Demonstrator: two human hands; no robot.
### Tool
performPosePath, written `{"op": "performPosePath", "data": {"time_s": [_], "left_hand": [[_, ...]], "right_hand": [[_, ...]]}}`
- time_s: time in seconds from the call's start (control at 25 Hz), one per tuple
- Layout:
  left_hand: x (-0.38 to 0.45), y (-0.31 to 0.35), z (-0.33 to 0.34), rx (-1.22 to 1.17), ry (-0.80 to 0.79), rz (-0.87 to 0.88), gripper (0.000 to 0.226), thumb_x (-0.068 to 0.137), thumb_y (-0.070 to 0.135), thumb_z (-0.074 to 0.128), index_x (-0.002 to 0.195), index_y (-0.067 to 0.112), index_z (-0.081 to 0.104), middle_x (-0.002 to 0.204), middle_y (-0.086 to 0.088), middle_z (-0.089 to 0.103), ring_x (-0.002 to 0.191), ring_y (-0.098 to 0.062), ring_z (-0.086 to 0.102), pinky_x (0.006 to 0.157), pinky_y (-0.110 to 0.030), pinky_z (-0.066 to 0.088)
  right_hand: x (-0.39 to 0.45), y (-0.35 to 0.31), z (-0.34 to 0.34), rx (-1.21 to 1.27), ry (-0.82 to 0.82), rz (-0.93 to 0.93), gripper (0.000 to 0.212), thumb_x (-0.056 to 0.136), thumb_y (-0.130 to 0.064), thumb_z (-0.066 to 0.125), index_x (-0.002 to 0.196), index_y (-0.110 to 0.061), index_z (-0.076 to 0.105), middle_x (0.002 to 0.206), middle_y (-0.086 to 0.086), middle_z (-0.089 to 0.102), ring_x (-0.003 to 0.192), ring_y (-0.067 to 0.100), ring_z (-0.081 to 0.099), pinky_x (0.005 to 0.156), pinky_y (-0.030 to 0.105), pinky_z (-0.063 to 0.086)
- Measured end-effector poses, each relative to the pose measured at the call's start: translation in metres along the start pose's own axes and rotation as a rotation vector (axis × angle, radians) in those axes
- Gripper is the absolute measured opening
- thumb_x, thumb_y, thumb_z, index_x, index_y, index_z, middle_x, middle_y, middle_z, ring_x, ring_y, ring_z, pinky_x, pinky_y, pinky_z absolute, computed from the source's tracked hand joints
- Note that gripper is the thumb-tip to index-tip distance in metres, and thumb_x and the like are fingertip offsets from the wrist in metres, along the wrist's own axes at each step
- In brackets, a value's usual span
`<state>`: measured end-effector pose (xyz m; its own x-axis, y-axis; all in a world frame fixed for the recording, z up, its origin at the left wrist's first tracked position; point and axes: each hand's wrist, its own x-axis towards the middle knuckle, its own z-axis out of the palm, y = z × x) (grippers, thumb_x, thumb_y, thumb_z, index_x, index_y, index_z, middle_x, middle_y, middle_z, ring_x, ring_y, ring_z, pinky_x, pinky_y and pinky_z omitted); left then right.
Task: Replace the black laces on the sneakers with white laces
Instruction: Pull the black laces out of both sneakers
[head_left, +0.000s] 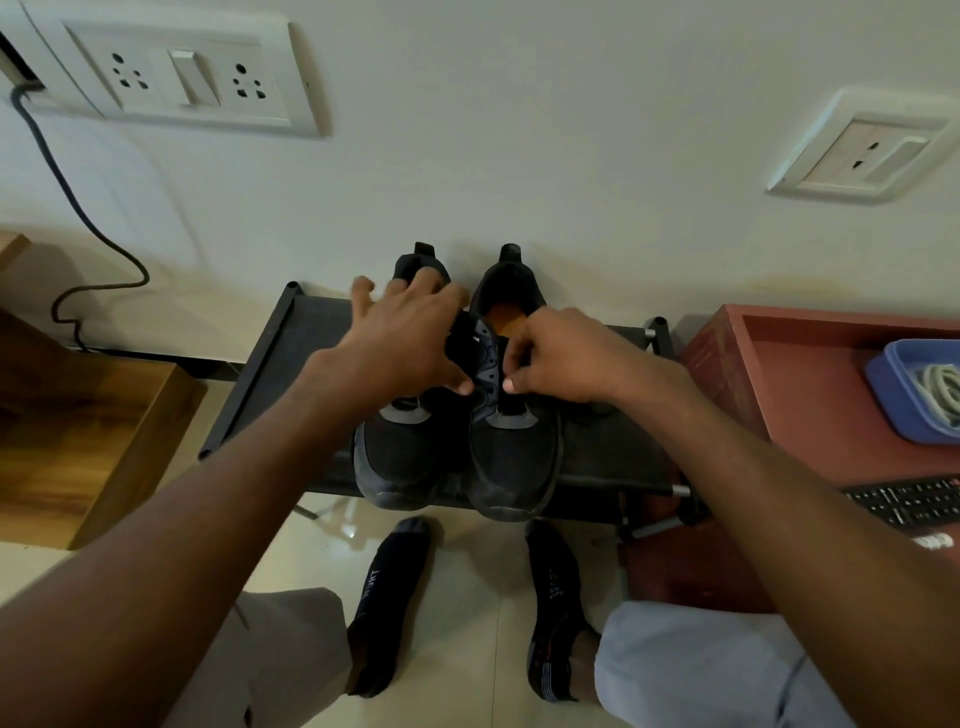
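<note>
Two black sneakers stand side by side on a low black rack (613, 457), toes toward me. My left hand (400, 343) lies over the left sneaker (400, 457) with its fingers spread. Its thumb presses on the eyelet flap of the right sneaker (514, 457). My right hand (566, 358) has its fingers curled and pinches the black lace (501, 392) at the right sneaker's eyelets. The lace is dark against the shoe and hard to make out. The white laces (937, 384) lie coiled in a blue tray (898, 410) at the far right.
The blue tray sits on a reddish table (789, 395), with a black keyboard (904, 501) at its near edge. A wooden unit (88, 441) stands to the left. A black cable (78, 208) hangs down the wall. My socked feet (389, 603) rest on the tiled floor.
</note>
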<state>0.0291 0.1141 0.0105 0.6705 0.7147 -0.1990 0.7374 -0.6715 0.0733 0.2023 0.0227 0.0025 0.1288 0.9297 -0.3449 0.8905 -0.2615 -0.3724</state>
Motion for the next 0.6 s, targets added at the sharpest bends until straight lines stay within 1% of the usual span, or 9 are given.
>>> {"op": "performPosePath", "data": {"time_s": [0.08,0.16,0.24,0.32,0.36,0.4,0.48,0.52,0.6], "left_hand": [[0.003,0.008,0.011,0.017,0.017,0.104,0.121,0.060,0.071,0.085,0.157,0.031,0.025,0.159,-0.004,0.029,0.149,-0.030,0.028,0.121,-0.062,0.009],[0.007,0.015,0.026,0.016,-0.016,0.176,0.136,0.056,0.075,0.084,0.161,0.031,0.010,0.168,-0.006,0.014,0.155,-0.028,0.015,0.122,-0.061,0.003],[0.008,0.019,0.039,0.016,-0.064,0.199,0.141,0.055,0.076,0.084,0.162,0.030,0.004,0.171,-0.008,0.005,0.157,-0.028,0.013,0.122,-0.061,0.000],[0.008,0.020,0.045,-0.009,-0.078,0.190,0.141,0.056,0.073,0.086,0.162,0.027,0.004,0.172,-0.010,0.000,0.158,-0.030,0.015,0.123,-0.062,-0.003],[0.007,0.021,0.046,-0.022,-0.076,0.182,0.141,0.056,0.071,0.087,0.162,0.026,0.005,0.173,-0.010,-0.001,0.158,-0.030,0.015,0.123,-0.062,-0.004],[0.007,0.021,0.046,-0.033,-0.077,0.176,0.140,0.056,0.069,0.088,0.162,0.026,0.005,0.173,-0.010,-0.003,0.158,-0.031,0.015,0.124,-0.062,-0.004],[0.008,0.020,0.045,-0.059,-0.090,0.175,0.140,0.057,0.068,0.088,0.162,0.027,0.004,0.173,-0.008,-0.006,0.158,-0.031,0.013,0.124,-0.063,-0.005],[0.008,0.020,0.046,-0.064,-0.093,0.178,0.141,0.057,0.068,0.088,0.162,0.027,0.003,0.173,-0.008,-0.007,0.158,-0.031,0.013,0.124,-0.062,-0.006],[0.009,0.019,0.047,-0.052,-0.092,0.184,0.143,0.058,0.069,0.087,0.163,0.027,-0.001,0.173,-0.008,-0.008,0.158,-0.030,0.013,0.124,-0.062,-0.008]], "right_hand": [[0.000,-0.004,0.011,-0.014,-0.044,0.025,0.023,0.086,-0.039,0.083,0.106,-0.031,0.075,0.101,-0.005,0.070,0.090,0.017,0.067,0.080,0.036,0.056],[0.001,-0.004,0.015,0.043,-0.040,0.033,0.010,0.086,-0.035,0.084,0.091,-0.039,0.075,0.099,-0.007,0.073,0.090,0.016,0.069,0.082,0.037,0.058],[0.001,-0.003,0.012,0.085,-0.038,0.030,0.008,0.086,-0.032,0.084,0.083,-0.038,0.079,0.094,-0.012,0.075,0.088,0.013,0.070,0.084,0.038,0.059],[0.000,0.000,0.007,0.137,-0.016,0.071,0.005,0.084,-0.028,0.083,0.085,-0.032,0.084,0.090,-0.010,0.078,0.087,0.014,0.071,0.084,0.039,0.061],[-0.002,0.002,0.002,0.180,0.004,0.120,0.004,0.083,-0.025,0.083,0.085,-0.028,0.084,0.086,-0.005,0.078,0.082,0.017,0.072,0.080,0.037,0.062],[-0.004,0.005,-0.003,0.224,0.016,0.181,0.003,0.083,-0.023,0.083,0.086,-0.023,0.084,0.084,0.001,0.079,0.076,0.020,0.072,0.071,0.035,0.061],[-0.012,0.013,-0.011,0.271,-0.021,0.257,0.002,0.087,-0.021,0.080,0.088,-0.021,0.082,0.084,0.006,0.077,0.066,0.016,0.066,0.060,0.029,0.054],[-0.014,0.016,-0.013,0.268,-0.024,0.225,0.004,0.090,-0.020,0.077,0.089,-0.023,0.080,0.082,0.001,0.077,0.063,0.009,0.063,0.058,0.023,0.051],[-0.015,0.013,-0.011,0.242,0.046,0.076,0.009,0.093,-0.018,0.075,0.092,-0.027,0.079,0.065,-0.020,0.068,0.057,-0.008,0.059,0.056,0.010,0.042]]}}
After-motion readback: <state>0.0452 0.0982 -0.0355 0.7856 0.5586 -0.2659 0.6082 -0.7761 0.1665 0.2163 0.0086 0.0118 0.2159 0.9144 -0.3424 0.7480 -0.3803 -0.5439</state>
